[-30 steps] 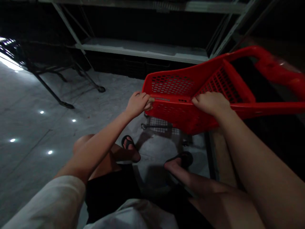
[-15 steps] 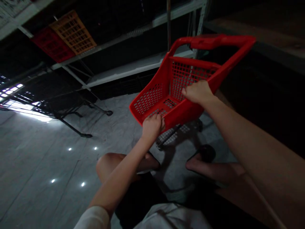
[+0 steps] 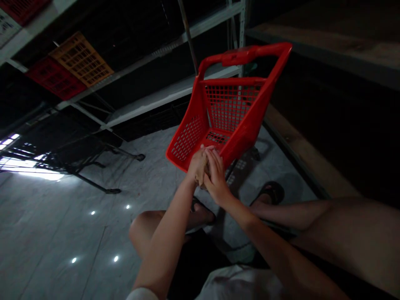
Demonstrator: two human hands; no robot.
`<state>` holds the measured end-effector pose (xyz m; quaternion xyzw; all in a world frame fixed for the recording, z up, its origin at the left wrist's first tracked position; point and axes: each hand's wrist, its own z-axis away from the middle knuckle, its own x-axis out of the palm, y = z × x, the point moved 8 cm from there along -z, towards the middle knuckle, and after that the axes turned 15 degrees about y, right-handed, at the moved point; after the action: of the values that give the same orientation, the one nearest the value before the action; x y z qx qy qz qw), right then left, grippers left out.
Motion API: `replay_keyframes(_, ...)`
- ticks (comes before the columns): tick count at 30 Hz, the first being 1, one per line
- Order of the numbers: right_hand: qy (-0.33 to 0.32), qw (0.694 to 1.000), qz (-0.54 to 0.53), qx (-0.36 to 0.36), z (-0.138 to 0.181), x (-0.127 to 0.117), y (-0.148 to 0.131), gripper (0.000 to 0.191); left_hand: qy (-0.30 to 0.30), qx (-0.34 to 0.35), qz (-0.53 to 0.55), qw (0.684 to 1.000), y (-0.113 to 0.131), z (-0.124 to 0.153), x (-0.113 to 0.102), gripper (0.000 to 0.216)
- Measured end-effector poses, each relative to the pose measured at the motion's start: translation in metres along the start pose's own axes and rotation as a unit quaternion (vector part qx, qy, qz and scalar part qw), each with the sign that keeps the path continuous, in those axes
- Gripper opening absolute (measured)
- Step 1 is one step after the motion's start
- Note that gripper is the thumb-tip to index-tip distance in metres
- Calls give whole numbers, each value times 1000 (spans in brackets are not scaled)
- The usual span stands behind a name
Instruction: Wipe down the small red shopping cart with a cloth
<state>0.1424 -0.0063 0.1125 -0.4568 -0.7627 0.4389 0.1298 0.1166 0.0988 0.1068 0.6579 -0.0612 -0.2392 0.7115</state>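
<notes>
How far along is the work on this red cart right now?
Done: the red shopping cart sits empty before the seated person. In hand: the left hand and right hand meet at its near rim, right fingers laid flat; the left grip is unclear. Left: the cart shows no visible result yet.

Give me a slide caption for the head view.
Left hand and right hand meet at the near rim of a red plastic cart beside store shelving.
</notes>
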Motion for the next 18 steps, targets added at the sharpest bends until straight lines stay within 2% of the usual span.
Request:
replay_keyframes(2,4,1000,-1,12,-4,1,-10,60,-35,-36,32,998,-4,6,3,69)
replay_keyframes(3,-4,1000,1,6,-8,-1,-12,53,-33,-54,55,996,-6,9,2,75)
replay_keyframes(5,-3,1000,10,-4,-16,-15,-7,41,1,-72,86,994,-8,11,-4,82)
replay_keyframes(6,18,1000,22,2,-19,-27,0,37,19,-78,89,993,-9,13,-6,82)
replay_keyframes(8,111,990,70,50,-25,-60,24,33,38,-68,51,996,-9,17,-9,77)
replay_keyframes(10,238,956,119,126,-23,-93,50,32,16,-19,-32,999,-3,22,-6,65)
replay_keyframes(12,323,920,104,199,-15,-105,69,34,-12,54,-149,987,7,30,0,52)
replay_keyframes(14,308,918,19,250,-5,-86,78,37,-33,96,-258,961,11,36,4,47)
replay_keyframes(16,245,926,-75,279,8,-51,72,36,-38,81,-317,944,9,38,2,47)
replay_keyframes(18,224,919,-131,296,27,-25,58,35,-38,47,-332,941,4,38,-2,51)
